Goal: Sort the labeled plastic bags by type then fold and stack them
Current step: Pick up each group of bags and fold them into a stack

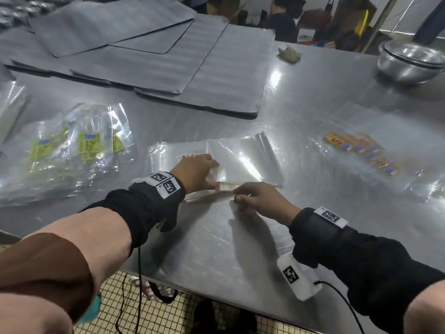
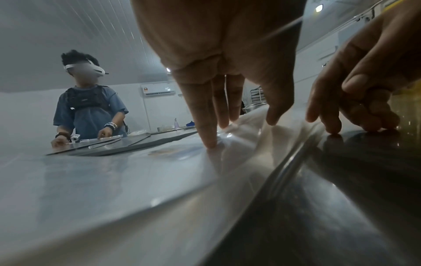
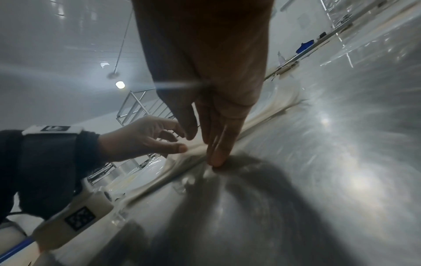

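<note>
A stack of clear bags [image 1: 243, 160] with a pale white label lies in the middle of the steel table [image 1: 325, 97], its near edge folded over. My left hand [image 1: 197, 168] lies flat on the stack with straight fingers [image 2: 210, 129] pressing the plastic [image 2: 246, 144]. My right hand [image 1: 252, 196] is just in front of it, fingertips [image 3: 216, 158] pressing down on the folded edge [image 3: 268, 115]. The left hand [image 3: 148, 138] hovers close beside them. A loose pile of green-labelled bags [image 1: 89, 145] lies at the left. Orange-labelled bags [image 1: 361, 148] are spread at the right.
Stacked grey sheets [image 1: 168, 68] cover the far left of the table. A metal bowl [image 1: 411, 61] stands at the far right corner. The table's front edge [image 1: 216, 295] runs below my arms. Another person [image 2: 89, 108] stands across the table.
</note>
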`<state>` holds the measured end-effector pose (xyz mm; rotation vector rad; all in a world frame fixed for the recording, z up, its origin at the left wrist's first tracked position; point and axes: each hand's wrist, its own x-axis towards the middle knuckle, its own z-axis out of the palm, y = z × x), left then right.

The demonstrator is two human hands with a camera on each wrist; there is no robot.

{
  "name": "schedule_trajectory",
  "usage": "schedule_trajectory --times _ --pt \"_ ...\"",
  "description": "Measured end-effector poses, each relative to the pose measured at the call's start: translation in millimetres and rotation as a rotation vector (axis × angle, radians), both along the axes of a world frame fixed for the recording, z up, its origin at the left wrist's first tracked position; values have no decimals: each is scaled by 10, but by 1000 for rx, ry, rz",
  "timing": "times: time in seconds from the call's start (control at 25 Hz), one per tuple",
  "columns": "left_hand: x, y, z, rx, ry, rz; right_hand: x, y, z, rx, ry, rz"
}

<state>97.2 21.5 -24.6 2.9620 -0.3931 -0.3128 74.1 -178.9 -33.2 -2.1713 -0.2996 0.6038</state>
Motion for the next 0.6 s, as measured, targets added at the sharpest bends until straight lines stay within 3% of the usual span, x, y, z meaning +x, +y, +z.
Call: schedule_trajectory --times 0.32,0.44,0.6 --pt "305 34 1 -8 54 84 7 68 41 67 116 -209" --pt "452 112 -46 81 104 138 -78 188 84 328 395 -468" --pt "543 153 -120 69 147 124 -54 255 173 613 776 -764"
